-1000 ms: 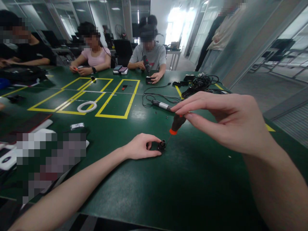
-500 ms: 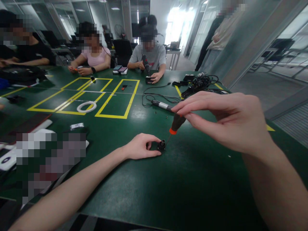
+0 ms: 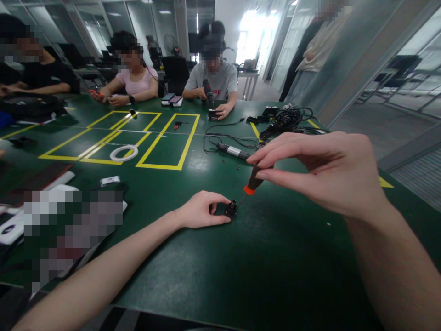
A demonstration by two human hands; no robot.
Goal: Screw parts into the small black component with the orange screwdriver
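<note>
On the green table [image 3: 193, 271] sits a small black round part [image 3: 230, 210] with a short metal tube rising from its top. My left hand [image 3: 203, 210] pinches this part between thumb and fingers and keeps it against the tabletop. My right hand [image 3: 310, 170] grips the dark handle of a screwdriver [image 3: 252, 184] with an orange collar. Its thin shaft slants down and left, the tip at the right edge of the black part. Whether the tip sits in a screw is too small to tell.
Beyond my right hand lie a black-and-silver electric screwdriver [image 3: 234, 151] and a heap of black cables [image 3: 289, 122]. A white ring [image 3: 124, 153] rests by yellow tape outlines. Several people sit across the table; one holds a power driver [image 3: 208, 90].
My right fingers have shifted on the screwdriver handle, which leans slightly more to the right. The left hand and the black part stay put.
</note>
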